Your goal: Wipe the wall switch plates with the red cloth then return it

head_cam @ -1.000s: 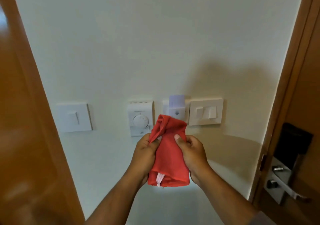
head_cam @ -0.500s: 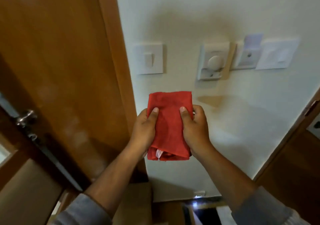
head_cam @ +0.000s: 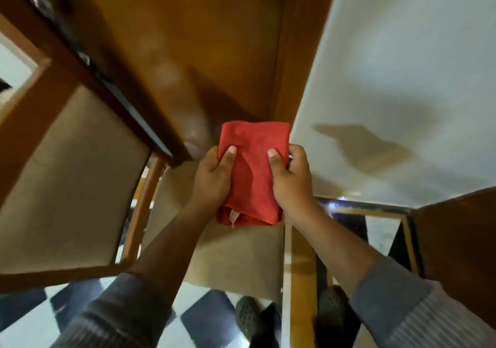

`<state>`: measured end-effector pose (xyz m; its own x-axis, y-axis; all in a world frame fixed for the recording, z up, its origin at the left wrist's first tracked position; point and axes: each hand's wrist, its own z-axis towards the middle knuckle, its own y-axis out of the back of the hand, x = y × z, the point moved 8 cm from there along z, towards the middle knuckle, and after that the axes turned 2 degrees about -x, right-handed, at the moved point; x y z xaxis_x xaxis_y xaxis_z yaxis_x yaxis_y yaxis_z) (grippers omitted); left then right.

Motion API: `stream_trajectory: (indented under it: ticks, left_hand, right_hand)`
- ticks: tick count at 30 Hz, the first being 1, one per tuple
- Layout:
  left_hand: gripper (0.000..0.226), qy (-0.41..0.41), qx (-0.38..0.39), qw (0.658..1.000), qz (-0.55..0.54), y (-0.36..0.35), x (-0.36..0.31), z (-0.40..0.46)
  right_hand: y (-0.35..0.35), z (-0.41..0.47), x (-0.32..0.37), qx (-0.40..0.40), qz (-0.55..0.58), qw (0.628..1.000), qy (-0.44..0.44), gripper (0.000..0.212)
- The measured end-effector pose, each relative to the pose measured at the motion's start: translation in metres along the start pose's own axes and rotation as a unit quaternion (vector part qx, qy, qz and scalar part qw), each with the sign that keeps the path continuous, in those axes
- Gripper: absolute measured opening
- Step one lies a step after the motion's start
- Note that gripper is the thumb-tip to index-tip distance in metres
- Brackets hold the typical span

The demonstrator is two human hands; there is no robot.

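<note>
Wooden door (head_cam: 204, 39) at left; the left hand (head_cam: 212, 178) and right hand (head_cam: 291, 180) both pinch the folded red cloth (head_cam: 253, 170) (thumbs on top). It could unfold if either thumb slips. The switch plates have dropped from view since a second ago.
</note>
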<state>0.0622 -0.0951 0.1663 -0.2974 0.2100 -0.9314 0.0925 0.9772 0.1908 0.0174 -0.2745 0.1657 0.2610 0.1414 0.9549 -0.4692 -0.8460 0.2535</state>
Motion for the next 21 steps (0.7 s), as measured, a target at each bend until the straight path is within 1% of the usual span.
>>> stream_trajectory:
  ticks: [2, 3, 5, 7, 8, 10, 12, 14, 17, 20, 21]
  left_hand:
    - [0.013, 0.056, -0.002, 0.998, 0.005, 0.012, 0.054, 0.014]
    - [0.015, 0.1, -0.006, 0.995, 0.008, 0.019, 0.096, 0.023]
    - [0.021, 0.153, -0.008, 0.988, 0.018, 0.028, 0.158, 0.035]
    - [0.032, 0.179, -0.015, 0.983, 0.035, 0.038, 0.208, 0.043]
    - [0.033, 0.19, -0.015, 0.981, 0.046, 0.044, 0.233, 0.049]
    - [0.03, 0.206, -0.009, 0.977, 0.056, 0.051, 0.266, 0.05]
    - [0.031, 0.222, 0.003, 0.971, 0.092, 0.059, 0.298, 0.049]
    - [0.035, 0.216, 0.015, 0.963, 0.158, 0.067, 0.313, 0.045]
    - [0.046, 0.19, 0.035, 0.95, 0.246, 0.068, 0.313, 0.04]
    - [0.065, 0.167, 0.082, 0.92, 0.344, 0.059, 0.291, 0.033]
    - [0.071, 0.153, 0.088, 0.91, 0.376, 0.057, 0.279, 0.031]
  right_hand:
    - [-0.034, -0.001, -0.048, 0.036, -0.021, 0.999, -0.03, 0.03]
    - [-0.056, -0.003, -0.084, 0.053, -0.029, 0.996, -0.066, 0.034]
    - [-0.088, -0.006, -0.139, 0.074, -0.051, 0.991, -0.104, 0.035]
    - [-0.116, -0.009, -0.185, 0.091, -0.066, 0.986, -0.123, 0.029]
    - [-0.132, -0.012, -0.211, 0.099, -0.072, 0.983, -0.137, 0.023]
    - [-0.149, -0.017, -0.249, 0.129, -0.083, 0.975, -0.163, 0.015]
    - [-0.161, -0.025, -0.284, 0.163, -0.126, 0.963, -0.174, 0.013]
    - [-0.163, -0.028, -0.295, 0.184, -0.166, 0.955, -0.163, 0.02]
    - [-0.162, -0.028, -0.289, 0.202, -0.184, 0.949, -0.158, 0.026]
    - [-0.145, -0.021, -0.262, 0.23, -0.228, 0.934, -0.149, 0.019]
    - [-0.134, -0.015, -0.253, 0.23, -0.232, 0.934, -0.144, 0.025]
